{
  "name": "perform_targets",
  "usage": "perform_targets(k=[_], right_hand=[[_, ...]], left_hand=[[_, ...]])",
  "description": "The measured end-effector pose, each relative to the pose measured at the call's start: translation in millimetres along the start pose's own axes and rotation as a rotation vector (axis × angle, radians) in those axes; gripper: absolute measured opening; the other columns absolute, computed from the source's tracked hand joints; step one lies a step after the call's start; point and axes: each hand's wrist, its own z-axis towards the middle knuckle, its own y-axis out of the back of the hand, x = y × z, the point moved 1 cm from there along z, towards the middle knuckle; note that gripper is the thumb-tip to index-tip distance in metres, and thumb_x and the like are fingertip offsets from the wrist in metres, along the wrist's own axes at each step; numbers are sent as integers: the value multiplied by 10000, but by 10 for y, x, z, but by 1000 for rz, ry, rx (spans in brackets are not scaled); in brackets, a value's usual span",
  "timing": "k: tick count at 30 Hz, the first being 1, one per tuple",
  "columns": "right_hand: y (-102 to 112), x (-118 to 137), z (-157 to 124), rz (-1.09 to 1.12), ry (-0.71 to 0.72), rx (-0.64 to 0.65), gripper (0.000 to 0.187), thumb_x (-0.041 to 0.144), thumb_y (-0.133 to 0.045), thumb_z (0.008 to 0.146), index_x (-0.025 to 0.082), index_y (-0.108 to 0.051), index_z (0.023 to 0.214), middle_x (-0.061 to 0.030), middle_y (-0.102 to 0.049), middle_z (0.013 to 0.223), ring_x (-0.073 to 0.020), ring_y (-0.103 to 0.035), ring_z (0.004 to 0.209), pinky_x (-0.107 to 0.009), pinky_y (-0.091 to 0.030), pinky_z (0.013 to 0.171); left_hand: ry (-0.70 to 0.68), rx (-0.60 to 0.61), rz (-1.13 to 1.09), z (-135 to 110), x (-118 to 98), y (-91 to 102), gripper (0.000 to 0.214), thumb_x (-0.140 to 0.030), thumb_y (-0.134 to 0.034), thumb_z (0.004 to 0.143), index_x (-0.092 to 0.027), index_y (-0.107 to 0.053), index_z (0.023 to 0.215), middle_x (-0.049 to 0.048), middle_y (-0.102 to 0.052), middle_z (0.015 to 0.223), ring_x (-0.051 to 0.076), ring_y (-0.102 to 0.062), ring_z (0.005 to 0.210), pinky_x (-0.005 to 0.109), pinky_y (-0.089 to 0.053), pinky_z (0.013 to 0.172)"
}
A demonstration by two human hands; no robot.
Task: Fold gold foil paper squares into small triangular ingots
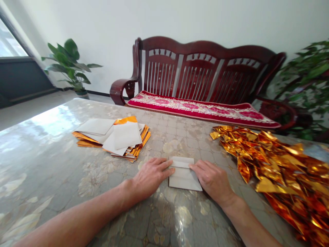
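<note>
In front of me a whitish sheet of paper (185, 179) lies pale side up on the table, its far strip folded along a crease across it. My left hand (154, 173) holds the sheet at its left edge, thumb and fingertips at the folded strip. At the opposite edge, my right hand (213, 180) grips the paper with curled fingers near the crease. A loose stack of similar sheets (128, 135), white on top with orange-gold foil edges, lies beyond my left hand. To the right spreads a large heap of folded gold foil pieces (272, 161).
The table (108, 209) has a glossy patterned cover that reflects window light on the left. Behind it stands a dark red wooden bench (195, 73) with a red floral seat cover (200, 109). Potted plants (68, 63) and green foliage (308, 79) flank the bench.
</note>
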Motion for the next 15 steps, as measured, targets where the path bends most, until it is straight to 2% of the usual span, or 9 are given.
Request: perform_targets(k=[10,15], right_hand=[[32,65,18,-57,-1,45,218,85,-561,900,211,-704,1008,-25,-658,814,-180,-554,780,-306,-341,714],[78,78,39,-38,-24,92,232,58,-568,881,212,-697,996,-24,-657,838,-184,-551,800,-311,-348,726]], left_hand=[[9,12,40,8,-75,37,353,-183,-473,978,-220,-556,1319,63,-541,1444,262,-505,1298,419,-442,1008],[1,-7,55,42,-104,15,290,-188,-511,960,-198,-578,1242,76,-568,1402,263,-524,1253,407,-451,974]])
